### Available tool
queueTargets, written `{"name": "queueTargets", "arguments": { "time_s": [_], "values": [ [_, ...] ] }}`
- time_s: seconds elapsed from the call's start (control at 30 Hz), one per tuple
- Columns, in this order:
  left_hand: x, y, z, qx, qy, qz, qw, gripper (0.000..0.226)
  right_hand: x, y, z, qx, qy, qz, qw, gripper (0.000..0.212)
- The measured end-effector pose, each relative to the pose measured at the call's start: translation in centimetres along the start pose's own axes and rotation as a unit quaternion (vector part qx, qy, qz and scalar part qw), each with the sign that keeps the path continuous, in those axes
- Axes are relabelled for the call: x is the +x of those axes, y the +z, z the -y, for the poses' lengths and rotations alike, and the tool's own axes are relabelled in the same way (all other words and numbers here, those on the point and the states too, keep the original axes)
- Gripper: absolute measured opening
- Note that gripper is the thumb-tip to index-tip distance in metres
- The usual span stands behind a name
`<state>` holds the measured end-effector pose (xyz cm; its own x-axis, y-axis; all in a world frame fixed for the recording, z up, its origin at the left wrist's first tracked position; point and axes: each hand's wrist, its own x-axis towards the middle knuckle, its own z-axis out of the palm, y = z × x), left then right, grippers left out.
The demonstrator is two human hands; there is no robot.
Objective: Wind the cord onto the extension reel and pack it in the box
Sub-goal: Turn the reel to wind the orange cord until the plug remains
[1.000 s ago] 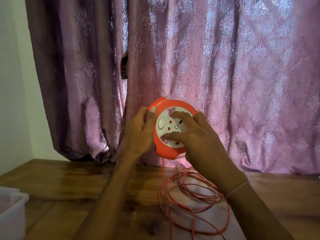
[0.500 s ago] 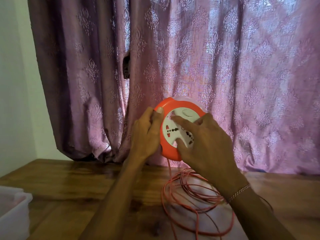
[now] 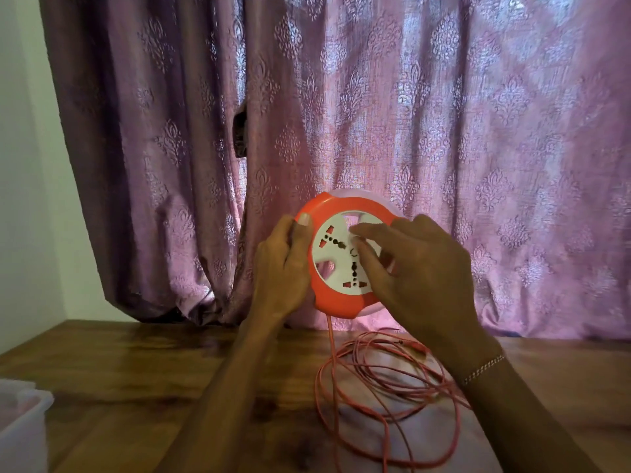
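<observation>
Cord [image 3: 386, 387] is lying in loose orange loops on the wooden table [image 3: 136, 370], directly below the extension reel [image 3: 345, 257] that I am holding up in the air in front of the curtain [image 3: 444, 131]. One strand is running straight up from the pile into the bottom edge of the reel, so the slack is feeding in from underneath, nearer my right forearm than my left. I am holding the reel on edge with its white socket face turned toward me, its turning axis pointing at my chest. My left hand [image 3: 283, 268] is clamping the orange rim on the left side, thumb pressed flat over the front edge and the other fingers curled out of sight behind. My right hand [image 3: 420, 268] is lying across the face with fingers spread, the fingertips [image 3: 358, 230] resting on the white disc near its upper finger hole; they are blurred, so I cannot tell whether one is hooked in. I judge the coming move to be a turn of that disc by the right hand while the left is keeping the casing fixed. The box [image 3: 20, 428], as I take the pale container to be, is sitting at the table's near left corner, well apart from the reel and on my left hand's side.
</observation>
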<state>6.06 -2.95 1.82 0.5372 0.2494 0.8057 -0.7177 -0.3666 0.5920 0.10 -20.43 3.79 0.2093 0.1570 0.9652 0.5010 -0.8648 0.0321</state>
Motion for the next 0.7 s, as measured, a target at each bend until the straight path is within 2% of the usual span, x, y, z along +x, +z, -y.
{"name": "queueTargets", "arguments": {
  "time_s": [0.07, 0.13, 0.23, 0.3, 0.37, 0.47, 0.6, 0.7],
  "values": [
    [0.0, -0.1, -0.1, -0.004, 0.0, -0.002, 1.0, 0.055, 0.4, -0.2, -0.7, 0.025, -0.062, 0.049, 0.997, 0.026],
    [0.0, -0.1, -0.2, -0.001, 0.001, 0.001, 1.0, 0.056, 0.9, -0.5, -0.9, 0.046, -0.1, 0.133, 0.985, 0.038],
    [-0.2, 0.0, -0.4, 0.021, 0.007, -0.004, 1.0, 0.055, 1.1, -0.6, -0.8, 0.022, -0.094, 0.242, 0.965, 0.057],
    [-0.3, 0.2, -0.2, 0.033, 0.006, -0.007, 0.999, 0.054, 1.1, -0.7, -0.7, -0.008, -0.089, 0.267, 0.96, 0.069],
    [-0.3, 0.4, 0.1, 0.036, 0.002, -0.005, 0.999, 0.05, 1.0, -0.7, -0.6, -0.025, -0.079, 0.265, 0.961, 0.072],
    [-0.4, 0.6, 0.3, 0.037, 0.005, -0.008, 0.999, 0.045, 0.8, -0.4, -0.5, -0.044, -0.086, 0.236, 0.967, 0.063],
    [-0.5, 0.6, 0.3, 0.035, 0.006, -0.013, 0.999, 0.049, 0.5, 0.1, -0.6, -0.084, -0.086, 0.196, 0.973, 0.058],
    [-0.5, 0.7, 0.2, 0.027, 0.0, -0.019, 0.999, 0.052, 0.2, 0.5, -0.5, -0.076, -0.053, 0.168, 0.982, 0.06]
  ]
}}
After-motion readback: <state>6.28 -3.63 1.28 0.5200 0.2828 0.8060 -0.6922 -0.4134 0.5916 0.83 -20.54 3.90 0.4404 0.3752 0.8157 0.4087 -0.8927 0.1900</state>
